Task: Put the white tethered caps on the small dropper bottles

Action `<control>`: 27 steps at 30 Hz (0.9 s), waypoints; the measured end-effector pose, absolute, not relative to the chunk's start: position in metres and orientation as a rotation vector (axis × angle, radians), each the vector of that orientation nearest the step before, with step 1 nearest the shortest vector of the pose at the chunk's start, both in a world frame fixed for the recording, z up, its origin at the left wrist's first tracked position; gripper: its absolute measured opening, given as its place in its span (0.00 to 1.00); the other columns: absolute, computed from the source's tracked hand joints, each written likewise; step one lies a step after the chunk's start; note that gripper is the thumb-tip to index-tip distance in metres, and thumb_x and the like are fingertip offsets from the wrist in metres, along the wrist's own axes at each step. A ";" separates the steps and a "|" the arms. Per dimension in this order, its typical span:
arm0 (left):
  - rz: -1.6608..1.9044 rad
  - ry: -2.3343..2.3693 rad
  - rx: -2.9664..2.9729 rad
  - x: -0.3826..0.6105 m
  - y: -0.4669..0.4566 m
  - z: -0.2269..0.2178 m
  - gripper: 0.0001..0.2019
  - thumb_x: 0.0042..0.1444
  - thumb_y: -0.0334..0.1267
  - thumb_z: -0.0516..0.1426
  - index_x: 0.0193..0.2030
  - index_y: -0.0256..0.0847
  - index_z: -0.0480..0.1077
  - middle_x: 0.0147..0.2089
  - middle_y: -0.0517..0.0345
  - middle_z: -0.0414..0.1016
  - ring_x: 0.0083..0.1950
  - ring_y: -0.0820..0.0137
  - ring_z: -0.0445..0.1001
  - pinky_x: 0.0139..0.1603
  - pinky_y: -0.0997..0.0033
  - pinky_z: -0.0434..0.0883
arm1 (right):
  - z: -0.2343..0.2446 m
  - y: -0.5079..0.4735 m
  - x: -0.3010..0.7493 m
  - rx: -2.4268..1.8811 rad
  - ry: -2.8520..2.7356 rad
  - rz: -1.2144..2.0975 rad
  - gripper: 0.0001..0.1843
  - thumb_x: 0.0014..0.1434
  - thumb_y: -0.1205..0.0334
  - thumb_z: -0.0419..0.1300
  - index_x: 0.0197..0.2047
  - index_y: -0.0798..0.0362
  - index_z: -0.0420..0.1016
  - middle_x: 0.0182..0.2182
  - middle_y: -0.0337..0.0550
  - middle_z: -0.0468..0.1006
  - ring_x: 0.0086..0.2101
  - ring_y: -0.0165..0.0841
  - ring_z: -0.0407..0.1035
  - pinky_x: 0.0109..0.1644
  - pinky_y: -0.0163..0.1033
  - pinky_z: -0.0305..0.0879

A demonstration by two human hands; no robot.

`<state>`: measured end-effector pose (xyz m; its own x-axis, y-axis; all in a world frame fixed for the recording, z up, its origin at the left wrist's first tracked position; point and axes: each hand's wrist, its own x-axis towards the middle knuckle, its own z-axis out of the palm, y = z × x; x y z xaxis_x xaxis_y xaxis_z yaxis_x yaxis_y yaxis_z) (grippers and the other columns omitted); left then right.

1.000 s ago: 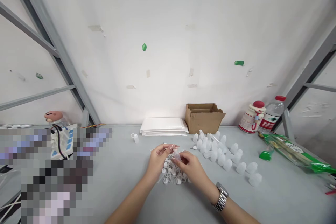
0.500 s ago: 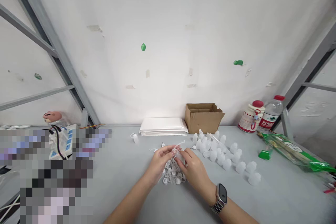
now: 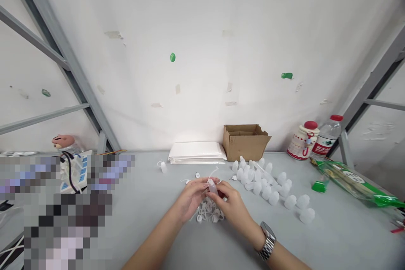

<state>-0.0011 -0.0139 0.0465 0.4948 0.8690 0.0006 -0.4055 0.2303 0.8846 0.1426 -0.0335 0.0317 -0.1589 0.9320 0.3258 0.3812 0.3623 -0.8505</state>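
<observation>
right wrist (image 3: 258, 237) | watch (image 3: 268, 240) | band (image 3: 267, 249): silver metal links | face (image 3: 268, 230): dark | forearms (image 3: 160, 236): bare

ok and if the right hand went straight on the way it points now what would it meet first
The right hand would likely meet the small bottle it is touching, then the left hand; exact depth is unclear.

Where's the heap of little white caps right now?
In the head view, the heap of white caps lies on the grey table near the middle, partly beneath the left hand and right hand.
</observation>
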 end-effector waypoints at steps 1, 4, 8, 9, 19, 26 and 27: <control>0.943 0.567 0.962 -0.001 -0.013 0.046 0.14 0.48 0.36 0.56 0.42 0.34 0.73 0.43 0.47 0.75 0.46 0.63 0.70 0.47 0.67 0.63 | 0.034 -0.033 0.142 -1.141 -1.693 0.849 0.10 0.55 0.57 0.56 0.28 0.52 0.73 0.27 0.39 0.68 0.29 0.31 0.62 0.33 0.34 0.60; 0.912 0.566 0.931 -0.002 -0.012 0.043 0.15 0.48 0.37 0.55 0.42 0.34 0.73 0.45 0.46 0.73 0.45 0.62 0.70 0.43 0.66 0.65 | 0.037 -0.031 0.143 -1.056 -1.595 1.155 0.13 0.53 0.54 0.56 0.25 0.54 0.73 0.22 0.37 0.66 0.25 0.29 0.61 0.29 0.34 0.58; 0.868 0.560 0.912 -0.002 -0.012 0.040 0.16 0.49 0.39 0.55 0.43 0.35 0.72 0.43 0.46 0.73 0.38 0.63 0.71 0.36 0.65 0.67 | 0.039 -0.030 0.144 -0.943 -1.431 1.511 0.17 0.51 0.49 0.58 0.22 0.55 0.71 0.15 0.34 0.63 0.19 0.26 0.56 0.24 0.33 0.53; 0.869 0.573 0.910 -0.002 -0.012 0.039 0.16 0.48 0.40 0.55 0.43 0.35 0.72 0.43 0.47 0.73 0.39 0.64 0.70 0.37 0.66 0.67 | 0.039 -0.030 0.144 -0.906 -1.382 1.570 0.17 0.50 0.49 0.59 0.21 0.55 0.70 0.16 0.34 0.64 0.19 0.25 0.57 0.24 0.32 0.53; 0.910 0.603 0.964 -0.002 -0.013 0.044 0.11 0.48 0.38 0.55 0.34 0.33 0.73 0.31 0.52 0.73 0.32 0.67 0.70 0.39 0.68 0.62 | 0.034 -0.027 0.143 -0.830 -1.215 1.732 0.19 0.42 0.48 0.65 0.19 0.58 0.71 0.15 0.34 0.64 0.18 0.23 0.58 0.22 0.31 0.51; 0.925 0.582 1.012 -0.002 -0.015 0.046 0.11 0.50 0.37 0.54 0.35 0.32 0.73 0.33 0.51 0.74 0.33 0.67 0.71 0.37 0.69 0.63 | 0.034 -0.027 0.144 -0.795 -1.213 1.773 0.18 0.45 0.52 0.65 0.18 0.58 0.69 0.14 0.34 0.65 0.17 0.23 0.57 0.22 0.31 0.50; 0.925 0.580 1.012 -0.002 -0.015 0.045 0.11 0.50 0.36 0.54 0.36 0.32 0.73 0.32 0.51 0.74 0.33 0.67 0.71 0.36 0.70 0.63 | 0.034 -0.028 0.144 -0.757 -1.206 1.802 0.18 0.47 0.53 0.64 0.17 0.58 0.69 0.14 0.35 0.65 0.17 0.22 0.56 0.22 0.31 0.49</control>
<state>-0.0020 -0.0154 0.0450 0.5059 0.8626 -0.0003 -0.3764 0.2211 0.8997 0.1443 -0.0276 0.0336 -0.4832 0.8747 -0.0375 -0.2991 -0.2052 -0.9319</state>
